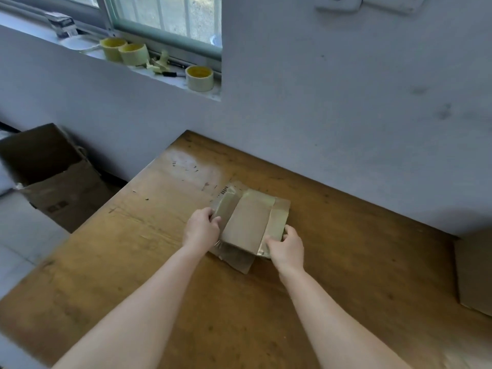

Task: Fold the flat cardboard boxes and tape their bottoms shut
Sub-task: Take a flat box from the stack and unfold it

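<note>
Right, the box [249, 222] sits on the table [346, 275] straight ahead of me, bottom face up as far as I can judge, with my two hands on either side of it. Its long axis runs away from me, leaning a little to the right, so the near short end faces my wrists and the far end points at the wall.

My left hand [203, 225] is clenched on the box's left long edge, fingers curled over the top. My right hand [286, 246] grips the box's near right corner, fingers curled against the side where the glossy tape [277, 219] folds down. Both hands sit at the box's near half, and the far half is untouched. A second strip of tape shines along the box's left side, and a loose flap sticks out from under the near end.

Neither arm is plainly nearer, since the box lies between them. I judge the next move is pressing the tape down along the sides or turning the box over, and either one pivots about that long axis.

The spare rolls [199, 78] stand well beyond the box, up and to its left.
</note>
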